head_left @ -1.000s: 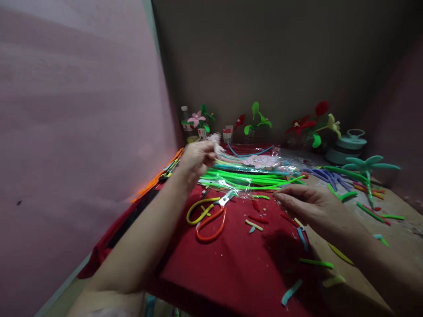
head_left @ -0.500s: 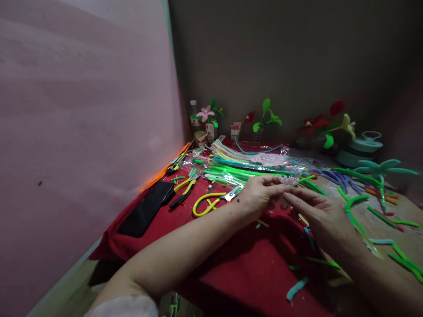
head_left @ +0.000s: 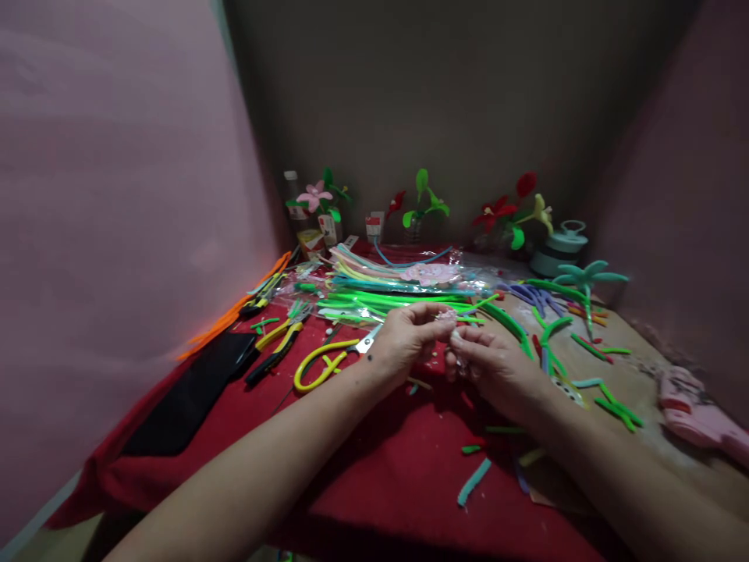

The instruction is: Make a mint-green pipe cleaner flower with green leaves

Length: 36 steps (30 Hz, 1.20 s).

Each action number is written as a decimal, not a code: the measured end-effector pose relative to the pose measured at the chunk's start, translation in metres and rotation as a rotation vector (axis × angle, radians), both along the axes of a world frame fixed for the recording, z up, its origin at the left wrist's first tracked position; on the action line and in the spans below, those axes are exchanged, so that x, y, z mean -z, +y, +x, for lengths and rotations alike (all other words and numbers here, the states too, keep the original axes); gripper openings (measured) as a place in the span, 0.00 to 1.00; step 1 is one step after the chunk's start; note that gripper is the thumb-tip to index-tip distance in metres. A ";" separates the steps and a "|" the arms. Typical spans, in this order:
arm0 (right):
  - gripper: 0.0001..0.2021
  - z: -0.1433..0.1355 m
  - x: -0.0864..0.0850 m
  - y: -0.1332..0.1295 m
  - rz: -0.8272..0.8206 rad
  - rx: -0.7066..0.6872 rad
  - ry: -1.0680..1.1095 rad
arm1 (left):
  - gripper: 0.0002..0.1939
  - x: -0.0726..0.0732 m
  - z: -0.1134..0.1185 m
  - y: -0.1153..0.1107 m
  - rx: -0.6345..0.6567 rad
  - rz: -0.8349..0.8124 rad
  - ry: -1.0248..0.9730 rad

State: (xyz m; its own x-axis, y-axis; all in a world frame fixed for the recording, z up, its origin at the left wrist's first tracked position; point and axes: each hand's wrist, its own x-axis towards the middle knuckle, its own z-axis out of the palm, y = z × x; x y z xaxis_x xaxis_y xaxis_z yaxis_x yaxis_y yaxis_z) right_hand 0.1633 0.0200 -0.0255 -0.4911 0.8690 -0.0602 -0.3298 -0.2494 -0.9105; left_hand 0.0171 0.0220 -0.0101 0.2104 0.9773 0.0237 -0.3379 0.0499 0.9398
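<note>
My left hand [head_left: 406,339] is closed in a pinch on a small pale pink fuzzy piece [head_left: 446,315], which looks like pipe cleaner. Close beside it, my right hand [head_left: 500,371] has its fingers curled and pinched together just below the pink piece. Something small and whitish shows at its fingertips, too small to name. Both hands are above the red cloth [head_left: 374,468]. Left of my left wrist lie yellow-handled scissors [head_left: 313,373], their blades partly hidden by the hand. Behind the hands is a bundle of green pipe cleaners [head_left: 386,301].
Pliers [head_left: 284,337] and a black phone [head_left: 190,398] lie at the left. Bagged pale pipe cleaners [head_left: 363,265] are farther back. Pipe-cleaner flowers [head_left: 316,195] stand along the wall. A teal flower [head_left: 590,275], green offcuts [head_left: 614,406] and a pink object [head_left: 690,406] are at the right.
The view has turned right, so the table's things appear farther left. My right hand's fingers, stretched out before, are now curled in a pinch. The left hand still grips the pink piece.
</note>
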 end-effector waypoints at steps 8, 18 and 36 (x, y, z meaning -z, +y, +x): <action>0.08 0.002 0.004 0.004 -0.049 -0.038 0.096 | 0.14 -0.003 -0.004 0.002 -0.057 -0.007 0.144; 0.07 0.000 0.005 0.007 -0.087 -0.112 0.186 | 0.11 -0.008 -0.001 -0.001 -0.109 0.071 0.281; 0.11 0.002 0.015 0.013 -0.009 -0.148 0.166 | 0.09 -0.009 0.003 -0.004 -0.180 0.124 0.322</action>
